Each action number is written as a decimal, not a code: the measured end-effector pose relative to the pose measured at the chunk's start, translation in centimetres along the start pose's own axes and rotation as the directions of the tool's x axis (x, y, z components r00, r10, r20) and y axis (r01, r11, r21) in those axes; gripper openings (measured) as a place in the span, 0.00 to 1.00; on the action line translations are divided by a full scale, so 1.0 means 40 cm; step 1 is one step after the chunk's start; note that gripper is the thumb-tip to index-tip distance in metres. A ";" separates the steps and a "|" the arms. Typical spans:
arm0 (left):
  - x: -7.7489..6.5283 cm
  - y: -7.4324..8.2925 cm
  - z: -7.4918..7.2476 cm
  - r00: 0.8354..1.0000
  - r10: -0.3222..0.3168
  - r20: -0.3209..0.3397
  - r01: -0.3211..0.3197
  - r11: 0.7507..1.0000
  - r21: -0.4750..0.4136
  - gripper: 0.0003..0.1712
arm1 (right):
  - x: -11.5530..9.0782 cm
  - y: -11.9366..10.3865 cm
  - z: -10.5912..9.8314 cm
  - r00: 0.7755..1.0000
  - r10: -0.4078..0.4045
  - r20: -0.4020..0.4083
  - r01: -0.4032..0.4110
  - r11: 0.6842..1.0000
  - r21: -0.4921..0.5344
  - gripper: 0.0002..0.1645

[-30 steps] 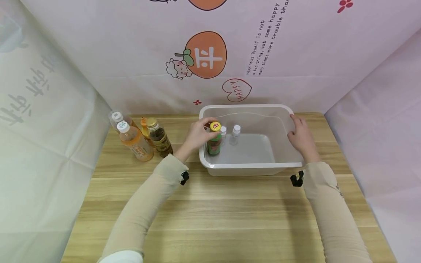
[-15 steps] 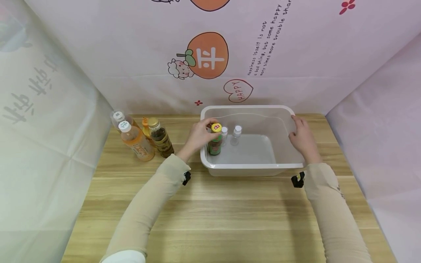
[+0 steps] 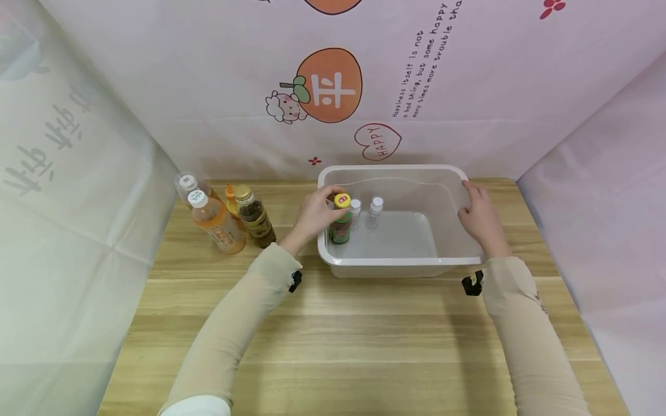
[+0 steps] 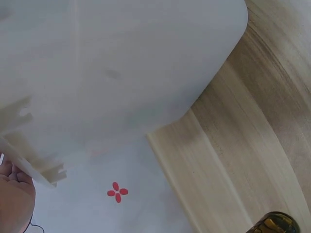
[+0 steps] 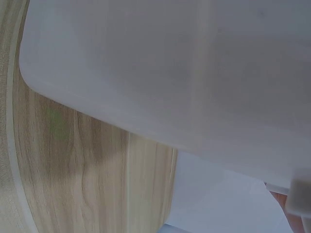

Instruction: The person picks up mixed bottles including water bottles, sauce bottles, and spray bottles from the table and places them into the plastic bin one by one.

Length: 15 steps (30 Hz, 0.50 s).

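In the head view, my left hand (image 3: 314,212) reaches over the left rim of a white plastic tub (image 3: 395,262). Thumb and fingers pinch a small green bottle with a yellow cap (image 3: 340,234), which stands upright in the tub's left end. Two small clear bottles with white caps are also inside: one (image 3: 355,206) right beside the green bottle, the other (image 3: 376,214) a little to the right. My right hand (image 3: 481,219) grips the tub's right rim, thumb on the inner side. Both wrist views mostly show the tub's outer wall (image 4: 146,58); part of the left hand shows low at the left.
Left of the tub stand several bottles: an orange drink bottle with a white cap (image 3: 221,231), a clear-topped one (image 3: 187,184) behind it, an orange squeeze bottle (image 3: 230,199) and a dark bottle with a gold cap (image 3: 255,219). Printed cloth (image 3: 234,144) walls the wooden table (image 3: 374,346).
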State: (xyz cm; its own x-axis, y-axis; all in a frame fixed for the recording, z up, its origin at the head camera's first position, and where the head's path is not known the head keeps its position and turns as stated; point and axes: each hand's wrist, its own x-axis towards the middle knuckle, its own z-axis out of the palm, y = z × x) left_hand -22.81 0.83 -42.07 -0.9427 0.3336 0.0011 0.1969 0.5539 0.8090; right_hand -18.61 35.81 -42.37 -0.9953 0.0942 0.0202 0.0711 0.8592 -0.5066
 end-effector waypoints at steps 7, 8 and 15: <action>-0.001 0.005 -0.007 1.000 0.003 0.031 -0.003 1.000 -0.004 0.25 | -0.002 -0.005 -0.002 1.000 -0.003 -0.002 0.003 1.000 -0.002 0.40; -0.001 0.005 -0.008 0.999 0.005 0.035 -0.005 1.000 -0.001 0.25 | -0.002 -0.005 -0.003 1.000 -0.004 -0.003 0.004 1.000 -0.003 0.40; -0.003 0.009 -0.011 0.998 0.002 0.057 0.000 0.999 -0.033 0.26 | -0.003 -0.003 -0.001 1.000 -0.003 -0.007 0.003 1.000 -0.003 0.41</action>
State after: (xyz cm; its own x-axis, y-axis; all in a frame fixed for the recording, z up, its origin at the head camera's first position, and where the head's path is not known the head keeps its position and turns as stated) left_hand -22.76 0.67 -41.54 -0.9254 0.3777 -0.0308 0.1880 0.5282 0.8280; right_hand -18.51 35.72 -42.29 -0.9951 0.0949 0.0273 0.0683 0.8608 -0.5043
